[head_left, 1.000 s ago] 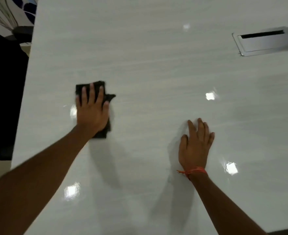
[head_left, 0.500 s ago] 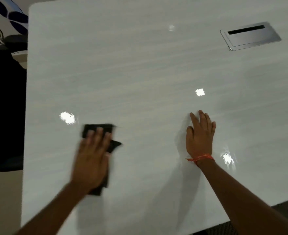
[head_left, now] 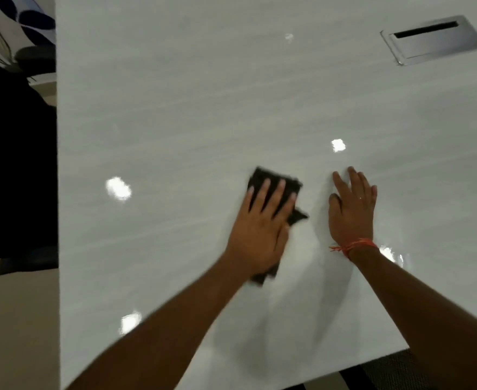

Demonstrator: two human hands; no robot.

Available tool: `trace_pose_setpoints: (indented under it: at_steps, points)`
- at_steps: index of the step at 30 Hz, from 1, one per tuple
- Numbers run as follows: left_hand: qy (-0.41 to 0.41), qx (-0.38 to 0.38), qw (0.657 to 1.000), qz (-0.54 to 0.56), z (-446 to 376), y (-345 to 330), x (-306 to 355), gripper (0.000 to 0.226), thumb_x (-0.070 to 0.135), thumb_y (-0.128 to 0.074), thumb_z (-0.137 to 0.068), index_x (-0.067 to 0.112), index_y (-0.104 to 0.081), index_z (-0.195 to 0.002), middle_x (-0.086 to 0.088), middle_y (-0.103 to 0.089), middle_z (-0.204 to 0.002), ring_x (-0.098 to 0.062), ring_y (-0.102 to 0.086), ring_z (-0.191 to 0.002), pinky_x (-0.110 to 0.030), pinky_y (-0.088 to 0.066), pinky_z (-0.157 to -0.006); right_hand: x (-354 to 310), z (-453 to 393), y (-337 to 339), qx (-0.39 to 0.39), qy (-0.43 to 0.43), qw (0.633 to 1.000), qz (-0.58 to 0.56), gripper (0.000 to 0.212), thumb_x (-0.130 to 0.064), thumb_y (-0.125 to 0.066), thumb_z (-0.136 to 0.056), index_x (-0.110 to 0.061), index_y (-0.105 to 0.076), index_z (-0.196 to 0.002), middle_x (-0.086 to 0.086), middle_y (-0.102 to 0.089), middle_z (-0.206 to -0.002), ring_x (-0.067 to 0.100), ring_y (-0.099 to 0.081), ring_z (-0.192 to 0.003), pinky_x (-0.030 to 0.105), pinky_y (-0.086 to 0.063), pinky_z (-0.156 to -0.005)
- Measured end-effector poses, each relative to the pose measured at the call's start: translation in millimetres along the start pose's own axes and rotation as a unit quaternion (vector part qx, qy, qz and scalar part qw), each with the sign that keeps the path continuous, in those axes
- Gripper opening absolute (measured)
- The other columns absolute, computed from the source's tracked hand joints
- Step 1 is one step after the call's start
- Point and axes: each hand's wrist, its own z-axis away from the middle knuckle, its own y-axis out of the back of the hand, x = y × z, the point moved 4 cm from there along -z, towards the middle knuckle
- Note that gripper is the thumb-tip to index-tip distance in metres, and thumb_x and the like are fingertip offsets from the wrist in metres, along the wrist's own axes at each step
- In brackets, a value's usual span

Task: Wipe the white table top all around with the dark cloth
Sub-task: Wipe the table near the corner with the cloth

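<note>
1. The left hand (head_left: pixel 260 223) is lying palm-down on the dark cloth (head_left: pixel 276 181), its fingers straight and slightly spread, pressing the cloth flat against the white counter (head_left: pixel 175 108); nothing is curled round the fabric.
2. The cloth is sitting near the middle of the view, just toward 6 o'clock of centre, with a blurred edge sticking out past the fingertips toward 12 o'clock, a corner poking out at 3 o'clock of the hand, and another scrap showing under the wrist toward 6 o'clock.
3. The right hand (head_left: pixel 352 209) is resting flat on the counter at 3 o'clock of the left hand, fingers straight and close together, holding nothing; it is lying just beside the cloth without touching it.
4. An orange thread band (head_left: pixel 355 245) is circling the right wrist.
5. Both forearms are reaching in from the 5 to 7 o'clock edge of the view.
6. A metal cable hatch (head_left: pixel 440 43) with a dark slot is sitting flush in the counter toward 1 o'clock, well apart from both hands.
7. Bright ceiling-light reflections are glinting on the glossy surface, one at 9 o'clock of the cloth and one at 12 o'clock of the right hand.
8. A dark chair (head_left: pixel 15 164) is standing off the counter's edge at 9 o'clock.
</note>
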Motion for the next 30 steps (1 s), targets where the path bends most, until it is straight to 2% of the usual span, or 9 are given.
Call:
trace_pose_setpoints:
  at_steps: [3,6,11,13,16,19,21,26,30]
  points:
    - [0.057,-0.045,0.997,-0.009,97,15,-35,0.060,0.035,-0.031,-0.100,0.024,-0.019,-0.158,-0.007,-0.010,-0.166,-0.032,-0.007,-0.154,-0.054,-0.016,-0.121,4,7,3,-0.001,-0.003,1.000,-0.004,0.053,-0.023,-0.036,-0.093,-0.011,-0.052,-0.142,0.018,-0.036,-0.155,0.035,-0.026,-0.147,0.055,-0.009,-0.122]
    - [0.213,-0.032,0.975,-0.061,139,46,-143,0.062,0.036,-0.028,-0.097,0.019,-0.025,-0.156,-0.012,-0.020,-0.164,-0.038,-0.020,-0.150,-0.059,-0.027,-0.115,-5,4,3,-0.008,-0.004,1.000,-0.007,0.054,-0.023,-0.036,-0.092,-0.010,-0.052,-0.142,0.018,-0.037,-0.155,0.036,-0.027,-0.146,0.056,-0.010,-0.121]
    - [0.365,-0.005,0.930,-0.040,31,62,-254,0.070,0.046,-0.013,-0.095,0.014,-0.027,-0.156,-0.018,-0.020,-0.163,-0.046,-0.018,-0.148,-0.060,-0.013,-0.119,-4,-2,-1,-0.006,-0.003,1.000,0.016,0.060,-0.031,-0.027,-0.091,-0.011,-0.050,-0.144,0.017,-0.035,-0.156,0.035,-0.025,-0.147,0.056,-0.008,-0.122]
    - [0.330,0.001,0.943,-0.043,-41,50,-229,0.073,0.045,-0.011,-0.092,0.012,-0.030,-0.155,-0.021,-0.023,-0.161,-0.050,-0.019,-0.147,-0.061,-0.015,-0.119,-3,-1,-3,-0.008,-0.004,1.000,0.016,0.059,-0.029,-0.029,-0.091,-0.012,-0.049,-0.144,0.017,-0.034,-0.157,0.035,-0.024,-0.148,0.055,-0.007,-0.122]
    - [0.168,0.060,0.982,-0.066,-96,19,-117,0.062,0.036,-0.027,-0.095,0.010,-0.040,-0.150,-0.024,-0.034,-0.156,-0.054,-0.028,-0.142,-0.066,-0.027,-0.112,-1,-1,-3,-0.005,-0.003,1.000,0.009,0.057,-0.027,-0.031,-0.092,-0.012,-0.050,-0.143,0.017,-0.035,-0.157,0.035,-0.024,-0.148,0.055,-0.007,-0.122]
    - [-0.003,-0.002,1.000,-0.014,-38,0,3,0.059,0.035,-0.031,-0.100,0.019,-0.024,-0.157,-0.014,-0.016,-0.165,-0.042,-0.009,-0.151,-0.060,-0.014,-0.119,0,-1,-1,-0.007,0.003,1.000,0.003,0.058,-0.029,-0.030,-0.091,-0.011,-0.051,-0.143,0.017,-0.036,-0.156,0.035,-0.026,-0.146,0.056,-0.010,-0.121]
    - [-0.016,-0.047,0.999,0.011,36,5,24,0.059,0.037,-0.032,-0.102,0.025,-0.016,-0.158,-0.007,-0.008,-0.167,-0.034,-0.002,-0.154,-0.055,-0.010,-0.122,0,-1,0,-0.011,-0.001,1.000,0.000,0.055,-0.026,-0.033,-0.092,-0.011,-0.052,-0.142,0.017,-0.037,-0.155,0.035,-0.027,-0.146,0.057,-0.011,-0.121]
    - [0.214,-0.052,0.975,-0.045,167,50,-141,0.059,0.043,-0.023,-0.101,0.021,-0.029,-0.155,-0.008,-0.017,-0.165,-0.037,-0.018,-0.151,-0.056,-0.024,-0.115,-2,-1,1,-0.009,-0.005,1.000,-0.008,0.054,-0.026,-0.035,-0.091,-0.010,-0.053,-0.140,0.019,-0.038,-0.154,0.036,-0.027,-0.145,0.058,-0.011,-0.120]
    - [0.372,-0.045,0.923,-0.085,147,87,-297,0.066,0.045,-0.019,-0.096,0.015,-0.033,-0.154,-0.015,-0.025,-0.162,-0.045,-0.026,-0.145,-0.061,-0.022,-0.114,-3,-2,-2,-0.003,-0.004,1.000,0.001,0.057,-0.028,-0.032,-0.090,-0.009,-0.053,-0.140,0.020,-0.038,-0.154,0.037,-0.027,-0.145,0.058,-0.011,-0.120]
